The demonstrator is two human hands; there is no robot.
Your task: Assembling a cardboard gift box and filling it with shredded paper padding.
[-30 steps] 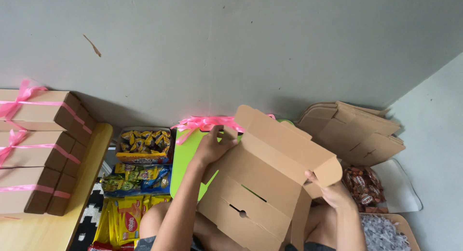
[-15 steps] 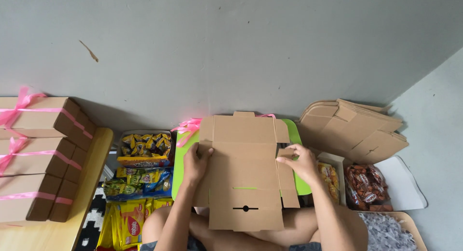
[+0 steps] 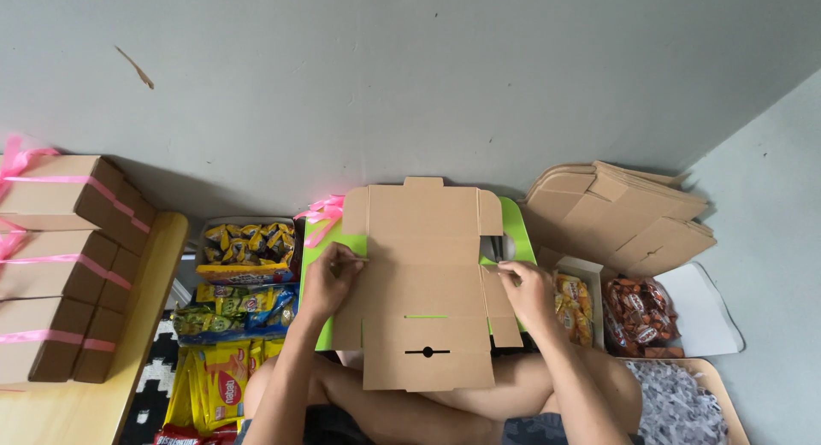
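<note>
At the far left, three closed brown boxes (image 3: 60, 265) tied with pink ribbon are stacked on a pale wooden counter (image 3: 128, 368). Right of them, glossy yellow and blue snack packets (image 3: 231, 304) lie in trays and piles on the floor.

The left hand (image 3: 329, 278) comes up from the near edge on a bare forearm, its fingers curled and pinching the left side flap of a flat cardboard box blank (image 3: 423, 282). The blank is matte brown, unfolded, with straight creases, a tab at its far edge and a small slot with a round hole near its near edge. It lies spread in front of the person, partly over a bright green mat (image 3: 511, 227) and partly over the crossed bare legs. A pink ribbon bow (image 3: 321, 214) sits by its far left corner.

The right hand (image 3: 526, 291) mirrors the left, fingers closed on the blank's right side flap.

Further right are a heap of flat cardboard blanks (image 3: 620, 218), a white tray of orange-wrapped sweets (image 3: 637, 312), and shredded pale paper (image 3: 676, 406) in a tray.
</note>
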